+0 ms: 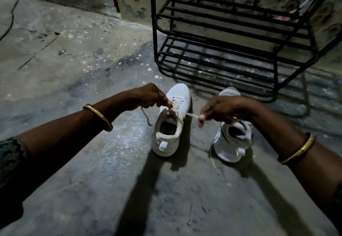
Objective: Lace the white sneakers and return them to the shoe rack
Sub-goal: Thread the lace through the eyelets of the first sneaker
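Note:
Two white sneakers stand on the concrete floor, toes pointing away from me. The left sneaker (171, 122) has laces crossed over its tongue. My left hand (148, 97) pinches one lace end at the shoe's left eyelets. To the shoe's right, my right hand (224, 109) pinches the other lace end (192, 115), pulled out sideways. The right sneaker (233, 139) sits partly hidden behind my right hand; a loose lace (213, 160) trails from it onto the floor. Beyond the shoes is the black metal shoe rack (231, 50), its bars bare.
The rough, stained concrete floor (83, 60) spreads to the left and toward me. A peeling wall corner (133, 0) stands left of the rack, with patterned tiles behind it. A dark cable (13, 13) runs along the far left floor.

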The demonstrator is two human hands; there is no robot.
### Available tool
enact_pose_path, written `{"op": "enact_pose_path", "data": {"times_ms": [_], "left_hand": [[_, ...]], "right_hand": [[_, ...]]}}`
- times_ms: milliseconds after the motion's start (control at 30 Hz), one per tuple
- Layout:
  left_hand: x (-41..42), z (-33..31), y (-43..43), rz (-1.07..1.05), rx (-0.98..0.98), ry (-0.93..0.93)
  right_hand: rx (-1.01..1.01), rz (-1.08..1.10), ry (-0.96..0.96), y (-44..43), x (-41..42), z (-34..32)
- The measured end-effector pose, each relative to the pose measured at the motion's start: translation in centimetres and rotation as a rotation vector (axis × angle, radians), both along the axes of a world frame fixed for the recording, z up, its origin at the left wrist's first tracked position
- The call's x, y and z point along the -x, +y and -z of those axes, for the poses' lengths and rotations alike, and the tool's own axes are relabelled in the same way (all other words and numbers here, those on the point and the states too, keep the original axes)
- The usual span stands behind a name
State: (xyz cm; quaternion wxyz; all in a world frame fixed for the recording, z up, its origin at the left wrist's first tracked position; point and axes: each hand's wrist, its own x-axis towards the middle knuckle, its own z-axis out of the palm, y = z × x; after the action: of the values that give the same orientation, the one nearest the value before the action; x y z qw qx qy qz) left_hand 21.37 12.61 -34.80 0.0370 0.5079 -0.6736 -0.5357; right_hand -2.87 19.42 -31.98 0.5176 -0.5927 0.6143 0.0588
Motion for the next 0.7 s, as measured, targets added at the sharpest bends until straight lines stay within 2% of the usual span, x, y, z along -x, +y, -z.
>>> {"op": "enact_pose_path", "data": {"times_ms": [100, 133, 200, 300, 433, 567, 700], "left_hand": [[-0.5, 1.0, 0.4, 0.091, -0.001, -0.056], [-0.5, 1.2, 0.5, 0.094, -0.011, -0.053], [-0.4, 1.3, 0.2, 0.048, -0.037, -0.046], [0.0, 1.3, -0.1, 0.014, -0.059, -0.059], [-0.2, 1.8, -0.1, 0.026, -0.053, -0.05], [-1.1, 2.0, -0.3, 0.04, 0.034, 0.046], [-1.9, 2.8, -0.4, 0.057, 0.105, 0.075]], "right_hand": [[0.019, -0.136, 0.214, 1.1, 0.2, 1.6], [0.082, -0.173, 0.274, 1.4, -0.3, 2.2], [0.34, -0.159, 0.333, 1.8, -2.6, 2.8], [0.579, 0.039, 0.136, 2.1, -6.2, 4.3], [0.759, 0.126, 0.07, 2.0, -7.3, 6.0], [0.798, 0.156, -0.014, 1.3, -6.0, 6.1], [0.687, 0.152, -0.028, 1.1, -4.1, 5.1]]}}
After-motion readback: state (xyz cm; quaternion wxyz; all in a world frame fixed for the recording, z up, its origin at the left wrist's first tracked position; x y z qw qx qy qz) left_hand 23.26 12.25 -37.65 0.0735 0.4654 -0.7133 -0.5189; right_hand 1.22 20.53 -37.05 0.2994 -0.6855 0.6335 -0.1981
